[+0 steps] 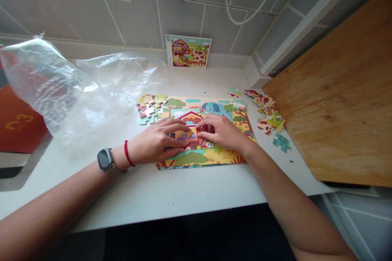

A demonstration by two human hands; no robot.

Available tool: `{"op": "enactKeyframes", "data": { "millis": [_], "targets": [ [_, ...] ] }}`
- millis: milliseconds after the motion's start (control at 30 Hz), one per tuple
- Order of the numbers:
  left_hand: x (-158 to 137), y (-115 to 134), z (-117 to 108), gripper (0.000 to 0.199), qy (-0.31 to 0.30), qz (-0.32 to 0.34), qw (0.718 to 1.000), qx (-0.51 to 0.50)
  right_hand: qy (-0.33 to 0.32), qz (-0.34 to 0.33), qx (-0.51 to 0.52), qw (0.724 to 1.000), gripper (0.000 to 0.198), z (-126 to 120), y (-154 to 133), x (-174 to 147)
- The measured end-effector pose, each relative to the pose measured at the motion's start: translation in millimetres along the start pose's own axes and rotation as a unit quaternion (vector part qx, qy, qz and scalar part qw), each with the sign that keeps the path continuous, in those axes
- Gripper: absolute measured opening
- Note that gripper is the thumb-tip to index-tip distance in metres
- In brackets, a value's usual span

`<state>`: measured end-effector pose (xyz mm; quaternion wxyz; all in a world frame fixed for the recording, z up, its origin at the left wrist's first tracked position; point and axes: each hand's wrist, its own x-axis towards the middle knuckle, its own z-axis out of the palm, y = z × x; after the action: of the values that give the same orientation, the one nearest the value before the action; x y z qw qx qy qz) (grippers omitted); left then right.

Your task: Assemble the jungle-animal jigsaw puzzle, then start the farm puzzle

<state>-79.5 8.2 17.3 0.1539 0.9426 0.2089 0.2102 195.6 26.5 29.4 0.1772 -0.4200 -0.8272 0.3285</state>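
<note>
A colourful jigsaw board with an animal scene [196, 158] lies flat on the white counter. On top of it, a red barn section of joined puzzle pieces [192, 119] is partly covered by my hands. My left hand [162, 138], palm down with fingers stretched out, rests on the barn section's left side. From the right, my right hand [222, 130] has its thumb and fingers pinched at the barn's right edge, on a puzzle piece mostly hidden by the fingers. Loose puzzle pieces [148, 110] are heaped left of the board, and another pile [269, 112] lies to its right.
A picture card of a farm [188, 51] leans against the tiled wall. Clear plastic wrapping [101, 85] spreads over the left side, beside an orange box [18, 118]. A wooden board [343, 98] stands at right. One teal piece [281, 142] lies near it.
</note>
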Motion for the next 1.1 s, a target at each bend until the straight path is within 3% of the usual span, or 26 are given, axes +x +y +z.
{"op": "enactKeyframes", "data": {
  "millis": [133, 300, 367, 633, 1100],
  "targets": [
    [0, -1, 1, 0.02, 0.007, -0.009, 1.0, -0.015, 0.025, -0.026, -0.006, 0.999, 0.014, -2, 0, -1],
    [-2, -5, 5, 0.022, 0.035, -0.017, 0.999, -0.02, 0.183, -0.015, -0.063, 0.981, 0.017, -12, 10, -2],
    [-2, -8, 6, 0.024, 0.041, -0.026, 0.999, -0.016, 0.207, -0.003, -0.081, 0.975, 0.021, -16, 17, -2],
    [-3, -10, 9, 0.025, 0.057, -0.05, 0.997, -0.009, 0.08, 0.037, -0.115, 0.989, 0.039, -9, 34, -3],
    [-5, -13, 11, 0.026, 0.052, -0.044, 0.997, 0.022, 0.09, 0.052, -0.106, 0.989, 0.037, -8, 36, 2]
  ]
}}
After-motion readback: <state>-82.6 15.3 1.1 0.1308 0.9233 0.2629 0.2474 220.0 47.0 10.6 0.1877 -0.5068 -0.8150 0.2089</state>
